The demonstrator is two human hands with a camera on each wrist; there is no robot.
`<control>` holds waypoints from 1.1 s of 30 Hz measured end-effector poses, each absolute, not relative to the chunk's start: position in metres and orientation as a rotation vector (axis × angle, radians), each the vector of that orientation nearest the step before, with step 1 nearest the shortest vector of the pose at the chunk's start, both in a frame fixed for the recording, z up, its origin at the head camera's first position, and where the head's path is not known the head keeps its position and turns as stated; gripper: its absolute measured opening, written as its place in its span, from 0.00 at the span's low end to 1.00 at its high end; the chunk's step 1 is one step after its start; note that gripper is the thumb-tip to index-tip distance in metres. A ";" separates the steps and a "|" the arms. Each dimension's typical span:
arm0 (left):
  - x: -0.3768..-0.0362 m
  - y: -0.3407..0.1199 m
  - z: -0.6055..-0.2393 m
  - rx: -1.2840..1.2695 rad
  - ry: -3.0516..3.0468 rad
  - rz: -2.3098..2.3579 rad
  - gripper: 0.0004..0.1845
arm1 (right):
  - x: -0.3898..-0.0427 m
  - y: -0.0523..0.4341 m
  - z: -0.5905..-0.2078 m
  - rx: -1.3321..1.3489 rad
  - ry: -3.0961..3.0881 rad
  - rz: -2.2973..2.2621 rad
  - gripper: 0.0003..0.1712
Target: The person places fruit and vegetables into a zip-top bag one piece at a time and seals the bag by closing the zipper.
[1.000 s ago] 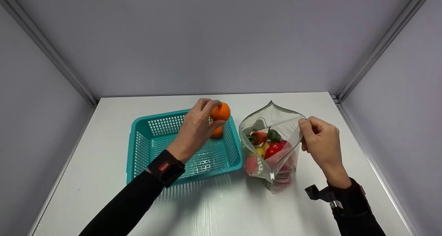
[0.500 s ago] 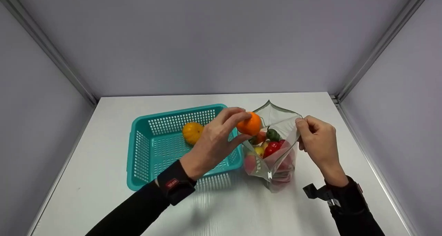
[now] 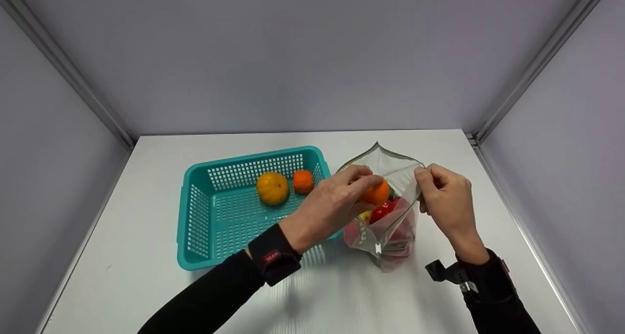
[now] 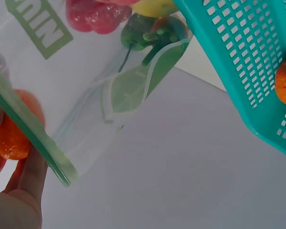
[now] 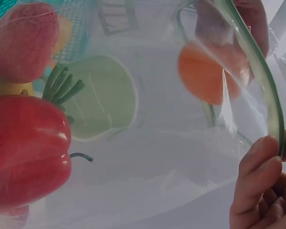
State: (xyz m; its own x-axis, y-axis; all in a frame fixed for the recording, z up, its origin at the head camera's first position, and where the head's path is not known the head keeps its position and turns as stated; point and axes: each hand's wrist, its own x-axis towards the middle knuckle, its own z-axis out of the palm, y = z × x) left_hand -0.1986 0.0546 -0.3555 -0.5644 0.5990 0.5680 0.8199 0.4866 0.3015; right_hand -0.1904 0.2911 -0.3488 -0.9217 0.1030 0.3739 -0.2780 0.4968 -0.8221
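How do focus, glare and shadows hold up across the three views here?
Head view: sharp and evenly lit, with a soft sheen and faint arm shadow on the white table. Left wrist view: the clear plastic zip bag fills the frame, slightly soft. Right wrist view: the red pepper and orange fruit blur behind film.

Basket: a teal slotted basket [image 3: 195, 212] sat on the table, left of centre.
Basket contents: a yellow-orange round fruit [image 3: 272, 188] and a smaller orange one [image 3: 303, 181] lay side by side near its far wall.
Table: white tabletop [image 3: 146, 177].
Surroundings: plain grey walls [image 3: 312, 55].
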 end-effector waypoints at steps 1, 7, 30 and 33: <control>-0.199 0.056 -0.357 -1.182 -2.366 -0.742 0.23 | -0.190 0.291 -0.349 0.144 -2.371 1.403 0.24; -0.200 0.061 -0.361 -1.174 -2.486 -0.653 0.24 | -0.190 0.291 -0.351 0.159 -2.379 1.380 0.24; -0.208 -0.002 -0.384 -1.084 -1.930 -0.758 0.04 | -0.190 0.293 -0.353 0.109 -2.396 1.371 0.24; -0.216 -0.021 -0.393 -0.997 -1.983 -0.721 0.03 | -0.190 0.294 -0.352 0.102 -2.402 1.356 0.24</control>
State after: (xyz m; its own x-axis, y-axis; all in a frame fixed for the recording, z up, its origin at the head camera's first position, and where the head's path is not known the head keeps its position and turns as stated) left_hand -0.2160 -0.0208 -0.3928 -0.3822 0.3906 0.8374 0.8374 0.5296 0.1352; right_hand -0.1902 0.2939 -0.3522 -0.9256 0.1210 0.3587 -0.2446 0.5322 -0.8106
